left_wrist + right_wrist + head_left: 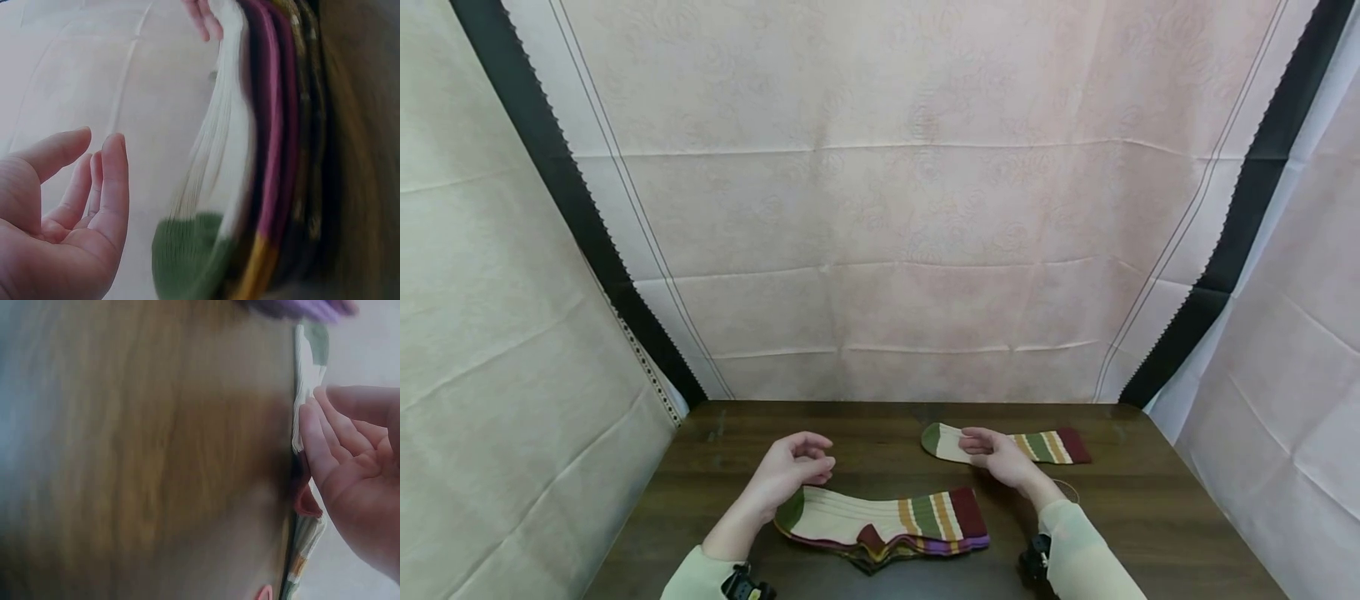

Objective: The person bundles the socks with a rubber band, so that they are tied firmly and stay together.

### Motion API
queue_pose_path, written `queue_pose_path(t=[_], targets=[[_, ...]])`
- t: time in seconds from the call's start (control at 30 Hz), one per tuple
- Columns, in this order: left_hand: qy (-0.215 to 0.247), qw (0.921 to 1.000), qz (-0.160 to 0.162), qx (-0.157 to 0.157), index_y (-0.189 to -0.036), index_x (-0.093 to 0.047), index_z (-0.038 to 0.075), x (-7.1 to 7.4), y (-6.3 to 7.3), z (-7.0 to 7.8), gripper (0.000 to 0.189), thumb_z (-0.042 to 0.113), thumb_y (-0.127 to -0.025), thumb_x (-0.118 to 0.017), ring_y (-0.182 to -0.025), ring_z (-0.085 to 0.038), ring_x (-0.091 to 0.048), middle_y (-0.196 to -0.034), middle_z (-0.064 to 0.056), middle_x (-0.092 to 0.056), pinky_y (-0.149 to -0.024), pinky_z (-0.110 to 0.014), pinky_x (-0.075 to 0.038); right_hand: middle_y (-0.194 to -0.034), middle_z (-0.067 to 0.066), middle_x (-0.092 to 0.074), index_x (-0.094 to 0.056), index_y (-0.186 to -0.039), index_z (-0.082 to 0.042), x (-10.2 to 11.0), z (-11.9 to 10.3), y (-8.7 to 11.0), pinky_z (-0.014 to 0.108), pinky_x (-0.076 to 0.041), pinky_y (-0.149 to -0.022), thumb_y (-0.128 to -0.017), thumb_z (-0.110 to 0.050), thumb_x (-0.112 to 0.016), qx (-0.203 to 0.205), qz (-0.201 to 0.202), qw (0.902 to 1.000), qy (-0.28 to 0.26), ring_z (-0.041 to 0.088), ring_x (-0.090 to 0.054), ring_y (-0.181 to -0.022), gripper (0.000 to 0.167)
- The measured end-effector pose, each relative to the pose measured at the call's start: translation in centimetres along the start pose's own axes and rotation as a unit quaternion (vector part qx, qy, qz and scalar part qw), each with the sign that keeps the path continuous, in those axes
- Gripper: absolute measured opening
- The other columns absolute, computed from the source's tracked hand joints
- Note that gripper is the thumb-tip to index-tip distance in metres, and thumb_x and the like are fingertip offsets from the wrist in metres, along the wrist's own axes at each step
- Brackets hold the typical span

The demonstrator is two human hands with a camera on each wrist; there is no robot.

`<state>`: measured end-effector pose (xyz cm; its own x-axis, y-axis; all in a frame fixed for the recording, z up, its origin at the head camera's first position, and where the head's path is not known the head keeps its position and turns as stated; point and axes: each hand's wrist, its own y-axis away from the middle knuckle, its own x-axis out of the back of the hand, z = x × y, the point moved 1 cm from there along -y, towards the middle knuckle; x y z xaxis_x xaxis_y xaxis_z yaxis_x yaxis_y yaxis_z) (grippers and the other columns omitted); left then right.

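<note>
A stack of striped socks (880,525) lies at the table's front middle, green toes to the left and dark red cuffs to the right. My left hand (797,467) hovers just above the toe end with fingers loosely curled and holds nothing; the left wrist view shows its bare palm (87,169) beside the stack (250,187). A single matching sock (1037,446) lies flat further back on the right. My right hand (988,450) rests on this sock's cream foot part. In the right wrist view its fingertips (315,419) touch the sock's edge (306,375).
The dark wooden table (1150,517) is closed in by pale cloth walls at the back (895,250) and on both sides. Bare wood lies left of the stack and between the stack and the single sock.
</note>
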<state>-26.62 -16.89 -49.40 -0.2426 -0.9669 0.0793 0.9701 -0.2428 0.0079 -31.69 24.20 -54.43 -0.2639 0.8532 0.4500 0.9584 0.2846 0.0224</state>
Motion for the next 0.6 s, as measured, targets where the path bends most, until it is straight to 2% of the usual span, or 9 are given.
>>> queue_pose_path(t=[0.23,0.43,0.6], targets=[[-0.009,0.9998,-0.016,-0.001,-0.123,-0.067,-0.006,-2.2,-1.6,-0.2,0.032,0.006,-0.096,-0.08,-0.088,-0.03,-0.075,-0.101,-0.015,-0.067,-0.087,-0.055,-0.063,-0.141,0.025,-0.065,-0.051,-0.152,0.007,-1.4,-0.8,-0.5,0.056,-0.05,-0.109,-0.107,0.001,-0.059,0.03,-0.041,0.9987,-0.007,0.043,-0.06,-0.132,0.046],[-0.044,0.9988,-0.023,-0.001,-0.121,-0.068,-0.006,-3.9,-3.3,-0.6,0.029,0.005,-0.096,-0.079,-0.086,-0.025,-0.074,-0.1,-0.015,-0.069,-0.082,-0.046,-0.065,-0.141,0.023,-0.065,-0.051,-0.153,0.005,-2.2,-1.1,-0.7,0.053,-0.052,-0.108,-0.108,0.001,-0.058,0.029,-0.062,0.9975,-0.016,0.042,-0.06,-0.132,0.046],[-0.077,0.9969,-0.019,-0.001,-0.122,-0.067,-0.01,-5.0,-4.6,-0.8,0.033,0.002,-0.094,-0.08,-0.086,-0.024,-0.073,-0.1,-0.016,-0.07,-0.08,-0.041,-0.065,-0.143,0.024,-0.063,-0.05,-0.153,0.005,-2.9,-1.4,-1.0,0.053,-0.052,-0.108,-0.108,0.001,-0.056,0.032,-0.084,0.9955,-0.028,0.042,-0.059,-0.133,0.046]])
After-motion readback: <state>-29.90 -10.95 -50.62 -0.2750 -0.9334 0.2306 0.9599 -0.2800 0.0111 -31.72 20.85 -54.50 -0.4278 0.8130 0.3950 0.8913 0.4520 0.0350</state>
